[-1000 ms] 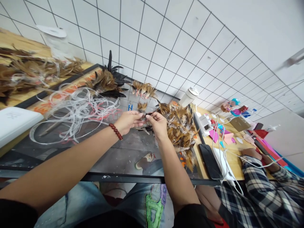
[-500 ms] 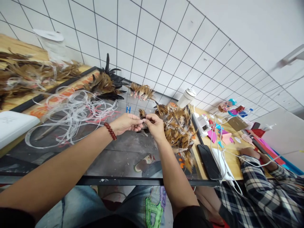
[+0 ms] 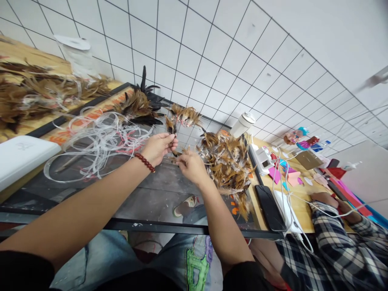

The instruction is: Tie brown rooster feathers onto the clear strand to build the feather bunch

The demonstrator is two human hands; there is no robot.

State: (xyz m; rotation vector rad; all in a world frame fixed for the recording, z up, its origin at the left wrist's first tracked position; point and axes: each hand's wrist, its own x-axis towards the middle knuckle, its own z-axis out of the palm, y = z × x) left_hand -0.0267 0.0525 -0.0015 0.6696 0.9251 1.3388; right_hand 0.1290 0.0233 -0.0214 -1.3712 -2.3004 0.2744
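Over the glass tabletop, my left hand [image 3: 160, 148], a dark red bead bracelet at its wrist, is closed in a pinch on a small brown feather bunch [image 3: 170, 124], whose tips point up and away. Just to its right, my right hand [image 3: 191, 165] is closed too; wispy feather bits show at its fingertips, but exactly what it pinches is too small to make out. A large pile of brown feathers [image 3: 228, 161] lies right beside my right hand. Beyond both hands sits a small row of feather bunches [image 3: 185, 116].
Tangled clear ribbon [image 3: 100, 141] covers the left of the glass, with a brown and black feather bunch [image 3: 138, 107] behind it. A white box [image 3: 26, 159], a white tumbler [image 3: 243, 123], a phone [image 3: 270, 208] and cables surround the area. A co-worker's plaid sleeve [image 3: 330, 230] is at right.
My hands have moved apart. The left has shifted slightly up and away with the feather bunch, and the right has dropped a little lower. The whole view has shifted slightly.
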